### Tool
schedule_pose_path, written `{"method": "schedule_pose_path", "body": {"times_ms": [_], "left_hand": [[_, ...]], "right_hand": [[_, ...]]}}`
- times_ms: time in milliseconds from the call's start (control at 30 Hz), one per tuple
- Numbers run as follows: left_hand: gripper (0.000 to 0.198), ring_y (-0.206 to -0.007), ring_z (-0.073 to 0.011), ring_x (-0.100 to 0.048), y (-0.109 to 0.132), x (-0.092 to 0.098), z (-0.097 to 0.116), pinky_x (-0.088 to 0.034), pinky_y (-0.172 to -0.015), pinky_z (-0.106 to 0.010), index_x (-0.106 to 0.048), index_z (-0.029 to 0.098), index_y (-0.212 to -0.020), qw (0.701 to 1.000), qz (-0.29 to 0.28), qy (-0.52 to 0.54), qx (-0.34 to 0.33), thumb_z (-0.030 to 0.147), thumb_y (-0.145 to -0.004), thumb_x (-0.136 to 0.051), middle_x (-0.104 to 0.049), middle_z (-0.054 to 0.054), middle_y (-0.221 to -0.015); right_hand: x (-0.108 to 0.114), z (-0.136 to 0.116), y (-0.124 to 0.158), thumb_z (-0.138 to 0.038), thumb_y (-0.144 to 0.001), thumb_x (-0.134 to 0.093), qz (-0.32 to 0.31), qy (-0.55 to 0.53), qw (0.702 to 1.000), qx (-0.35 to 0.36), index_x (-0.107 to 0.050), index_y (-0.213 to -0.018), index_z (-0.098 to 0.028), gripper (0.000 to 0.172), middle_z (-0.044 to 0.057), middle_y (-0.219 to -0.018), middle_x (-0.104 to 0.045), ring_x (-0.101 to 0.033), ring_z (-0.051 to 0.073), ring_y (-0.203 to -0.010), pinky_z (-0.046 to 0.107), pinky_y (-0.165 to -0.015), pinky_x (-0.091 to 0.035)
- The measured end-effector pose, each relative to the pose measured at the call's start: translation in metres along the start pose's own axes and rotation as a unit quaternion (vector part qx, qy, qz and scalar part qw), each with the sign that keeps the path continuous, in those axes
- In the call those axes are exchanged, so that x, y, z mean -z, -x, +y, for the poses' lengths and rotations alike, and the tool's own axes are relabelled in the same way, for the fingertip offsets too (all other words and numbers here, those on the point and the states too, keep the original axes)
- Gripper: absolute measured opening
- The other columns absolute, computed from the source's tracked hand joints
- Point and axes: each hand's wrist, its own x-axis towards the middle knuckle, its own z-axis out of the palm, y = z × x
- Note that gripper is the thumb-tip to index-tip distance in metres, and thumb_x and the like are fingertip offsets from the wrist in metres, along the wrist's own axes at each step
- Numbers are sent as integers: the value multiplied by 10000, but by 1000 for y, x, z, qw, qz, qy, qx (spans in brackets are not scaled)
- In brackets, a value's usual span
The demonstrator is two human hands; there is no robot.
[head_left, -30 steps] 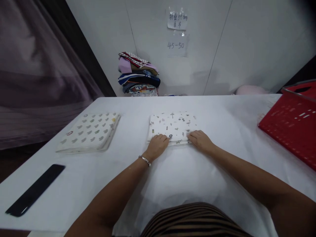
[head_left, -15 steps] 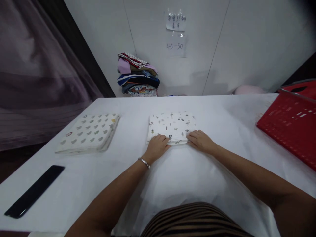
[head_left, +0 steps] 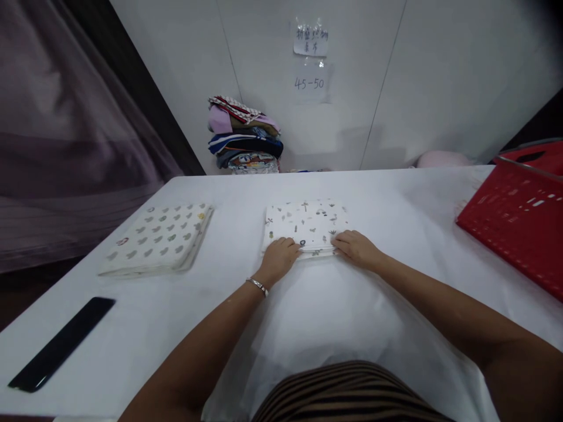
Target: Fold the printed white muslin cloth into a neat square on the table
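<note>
A folded white cloth with small printed figures (head_left: 303, 223) lies flat in the middle of the white table. At its near left corner, my left hand (head_left: 280, 258) has its fingers closed on the edge, with a silver bracelet on the wrist. My right hand (head_left: 357, 248) grips the near right corner in the same way, thumb hidden at the edge. Layers of the fold show between the hands. To the left lies another folded white cloth with grey leaf-like prints (head_left: 160, 237), which neither hand touches.
A black flat object (head_left: 64, 343) lies at the table's (head_left: 176, 328) near left. On the right stands a red basket (head_left: 519, 217). Beyond the far edge is a stack of folded fabrics (head_left: 246, 135) against the wall. Paper signs (head_left: 310, 82) hang above, and a curtain (head_left: 74, 135) is at left.
Both hands keep their hold on the near edge of the cloth, with barely any movement. The view has shifted very slightly.
</note>
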Motion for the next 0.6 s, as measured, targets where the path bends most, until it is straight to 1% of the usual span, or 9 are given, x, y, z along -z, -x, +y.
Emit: {"method": "schedule_pose_path", "body": {"times_ms": [100, 200, 267, 367, 433, 533, 600], "left_hand": [[250, -819, -170, -526, -2, 1, 0, -414, -722, -319, -610, 170, -900, 999, 10, -28, -13, 275, -944, -388, -601, -55, -856], [264, -813, -177, -522, 0, 0, 2, -409, -721, -327, -599, 159, -879, 998, 41, -52, -20, 255, -947, -362, -588, -62, -835], [262, -804, -178, -520, 3, -3, 2, -400, -714, -328, -594, 160, -862, 996, 51, -59, -34, 249, -947, -362, -583, -59, -823], [230, -798, -177, -522, 9, -6, 3, -386, -703, -325, -592, 168, -872, 997, 43, -50, -50, 252, -942, -389, -580, -54, -815], [212, -826, -184, -525, 11, -5, 3, -386, -711, -328, -589, 175, -933, 998, 34, -31, -50, 311, -933, -426, -586, -59, -854], [267, -874, -203, -522, 13, -2, 3, -395, -735, -344, -577, 182, -992, 999, 8, -16, -44, 413, -895, -487, -589, -71, -924], [266, -888, -209, -520, 12, -1, 4, -398, -743, -351, -574, 185, -1005, 999, -6, -19, -39, 412, -883, -510, -590, -73, -942]], "right_hand": [[-1, 1, -1, -226, -935, -398, 15, 19, 1000, -7, -634, -993, -170, 249, 99, -958, -638, -523, 195, -811, 310, -706, -375], [-2, -1, 2, -150, -917, -383, 40, 32, 999, -20, -626, -1025, -165, 266, 105, -970, -636, -525, 195, -819, 311, -714, -368], [-3, -2, 5, -150, -917, -382, 37, 34, 999, -11, -625, -1024, -169, 266, 99, -967, -635, -522, 195, -815, 311, -712, -364], [-3, -6, 8, -212, -938, -385, 21, 28, 999, 4, -625, -1006, -175, 253, 91, -950, -634, -517, 198, -819, 314, -710, -362], [-1, -8, 8, -277, -944, -398, 14, 19, 1000, 7, -617, -1021, -173, 255, 95, -964, -628, -514, 205, -839, 321, -724, -363], [3, -8, 7, -338, -935, -428, 8, 10, 1000, 17, -602, -1050, -160, 274, 106, -986, -619, -510, 215, -869, 330, -743, -363], [3, -8, 6, -336, -933, -435, 9, 9, 1000, 22, -598, -1058, -158, 272, 110, -985, -618, -512, 217, -875, 330, -743, -362]]}}
